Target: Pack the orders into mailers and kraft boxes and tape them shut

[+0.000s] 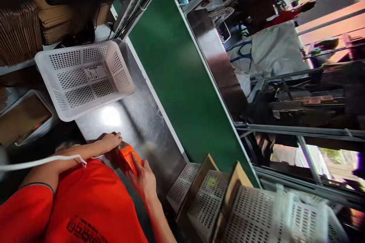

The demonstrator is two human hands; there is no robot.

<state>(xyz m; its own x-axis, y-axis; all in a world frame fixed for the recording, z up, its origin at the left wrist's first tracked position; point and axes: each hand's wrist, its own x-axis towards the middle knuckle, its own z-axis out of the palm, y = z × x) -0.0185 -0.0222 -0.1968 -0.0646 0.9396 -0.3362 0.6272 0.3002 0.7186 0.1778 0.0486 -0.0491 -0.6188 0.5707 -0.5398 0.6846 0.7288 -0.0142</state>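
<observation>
Gripping a small orange device [127,156], both hands close round it.

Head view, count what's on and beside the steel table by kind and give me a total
White baskets: 3, one on the steel table, two lower right
Orange device, in both hands: 1
Total: 4

2 hands [110,141], 1 orange tool [127,158], 1 white basket [85,78]

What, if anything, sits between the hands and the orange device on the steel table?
Nothing visible. The right hand grips the orange handheld device, and the left hand touches its far end on the steel table.
</observation>
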